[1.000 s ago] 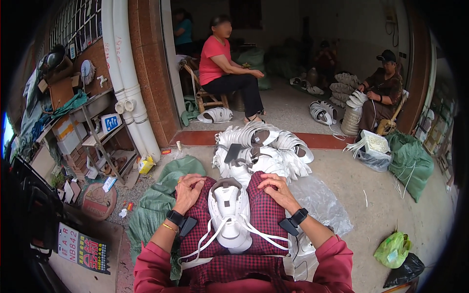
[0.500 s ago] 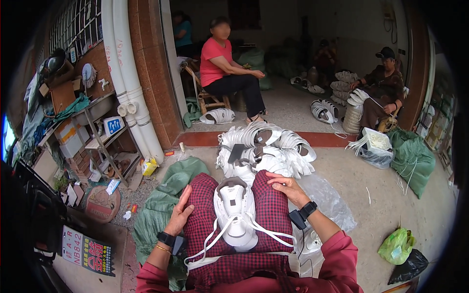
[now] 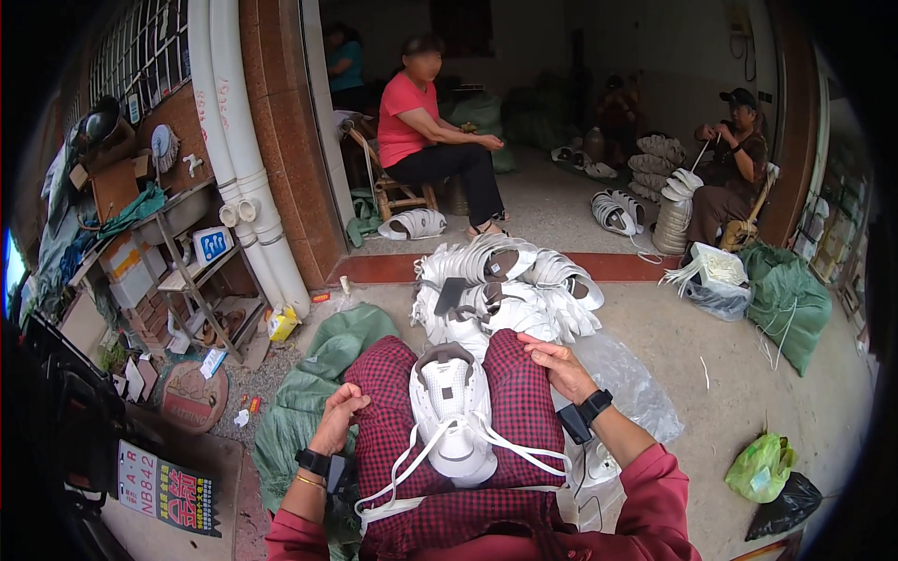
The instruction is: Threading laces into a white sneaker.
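Observation:
A white shoe upper (image 3: 451, 402) with loose white laces (image 3: 412, 458) rests on my lap, between my knees, which red-and-black checked cloth (image 3: 524, 411) covers. My left hand (image 3: 344, 411) is beside the left knee, its fingers curled in against the edge of the cloth; whatever they may pinch is hidden. Over on the right knee, my right hand (image 3: 559, 368) lies with fingers stretched forward, touching the cloth and holding nothing. Neither hand touches the upper. In front of my knees is a heap of white shoe uppers (image 3: 505, 285), with a dark flat object (image 3: 453, 294) on top.
Green sacking (image 3: 309, 402) spreads left of me, clear plastic sheeting (image 3: 636, 393) right. Farther right are a box of white laces (image 3: 718, 266), a green sack (image 3: 790, 304) and tied bags (image 3: 760, 467). Seated people are beyond the doorway; one (image 3: 744, 159) pulls a white strand.
My left hand has gone from flat fingers to curled ones and shifted slightly down. My right hand stays on the knee. The person at far right has raised both hands.

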The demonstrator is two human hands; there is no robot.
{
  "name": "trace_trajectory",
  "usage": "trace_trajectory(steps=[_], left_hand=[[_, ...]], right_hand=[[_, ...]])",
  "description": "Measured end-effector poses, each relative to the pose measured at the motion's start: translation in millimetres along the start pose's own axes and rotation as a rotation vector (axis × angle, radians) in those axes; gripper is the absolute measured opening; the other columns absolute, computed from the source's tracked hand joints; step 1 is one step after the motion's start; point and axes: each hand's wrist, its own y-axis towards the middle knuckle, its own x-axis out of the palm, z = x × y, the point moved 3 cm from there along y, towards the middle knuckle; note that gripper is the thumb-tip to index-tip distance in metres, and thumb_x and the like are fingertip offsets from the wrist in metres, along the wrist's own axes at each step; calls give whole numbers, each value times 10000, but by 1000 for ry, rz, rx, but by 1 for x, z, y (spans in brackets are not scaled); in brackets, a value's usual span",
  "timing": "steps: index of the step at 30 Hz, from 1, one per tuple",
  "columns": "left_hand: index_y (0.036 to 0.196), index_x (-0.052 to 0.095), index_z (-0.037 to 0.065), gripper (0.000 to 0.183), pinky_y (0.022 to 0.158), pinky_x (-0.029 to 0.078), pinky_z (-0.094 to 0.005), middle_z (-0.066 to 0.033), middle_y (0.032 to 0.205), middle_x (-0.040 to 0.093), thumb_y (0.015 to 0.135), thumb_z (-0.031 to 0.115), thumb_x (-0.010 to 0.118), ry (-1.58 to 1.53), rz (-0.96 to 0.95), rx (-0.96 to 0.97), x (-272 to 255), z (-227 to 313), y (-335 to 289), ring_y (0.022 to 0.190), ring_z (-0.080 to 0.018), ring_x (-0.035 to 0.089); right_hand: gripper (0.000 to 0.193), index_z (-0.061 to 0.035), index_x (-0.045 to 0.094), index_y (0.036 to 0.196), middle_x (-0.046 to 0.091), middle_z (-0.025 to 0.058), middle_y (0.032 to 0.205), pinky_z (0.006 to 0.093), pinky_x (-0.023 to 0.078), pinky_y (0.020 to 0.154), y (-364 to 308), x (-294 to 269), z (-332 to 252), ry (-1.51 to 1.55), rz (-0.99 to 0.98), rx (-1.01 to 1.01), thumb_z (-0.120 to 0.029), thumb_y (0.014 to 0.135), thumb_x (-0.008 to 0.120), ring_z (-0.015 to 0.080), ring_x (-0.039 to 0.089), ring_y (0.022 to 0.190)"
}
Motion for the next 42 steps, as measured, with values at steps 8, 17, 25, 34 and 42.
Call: trace_trajectory(steps=[8, 17, 25, 34, 42], left_hand=[[929, 575, 192, 81, 747, 402, -312, 76, 936, 595, 912, 232, 644, -141, 44, -84, -9, -22, 28, 904, -94, 532], [1482, 341, 17, 801, 1109, 337, -363, -147, 1402, 478, 887, 405, 710, 76, 85, 111, 8, -35, 11, 1289, -248, 463], [1474, 86, -176, 1189, 1168, 256, -354, -339, 1525, 254, 791, 528, 759, 496, 68, 198, 30, -5, -9, 1429, -339, 310], [1474, 114, -171, 1178, 1164, 265, -361, -338, 1513, 282, 783, 535, 756, 533, 73, 245, 32, -4, -12, 1421, -345, 322], [1486, 109, -153, 1156, 1159, 274, -353, -307, 1524, 284, 782, 466, 785, 422, 64, 229, 33, -8, -10, 1414, -317, 335]], right_hand=[[231, -43, 682, 1151, 496, 106, 1461, 347, 306, 1141, -3, 11, 1, -61, 29, -64, -148, 956, 617, 205, 434, 1350], [650, -157, 435, 1446, 284, 103, 1583, 388, 203, 1192, -16, 37, -29, -721, -64, -25, -241, 860, 704, 263, 243, 1469], [656, -196, 386, 1452, 297, 148, 1556, 468, 187, 1178, -9, 29, -6, -901, 6, -146, -333, 858, 626, 369, 239, 1430], [642, -194, 381, 1451, 309, 151, 1541, 455, 173, 1176, -8, 28, -6, -922, -13, -167, -343, 867, 601, 354, 248, 1427], [642, -187, 383, 1451, 311, 155, 1540, 445, 172, 1172, -8, 28, -5, -923, -14, -193, -335, 866, 603, 350, 252, 1426]])
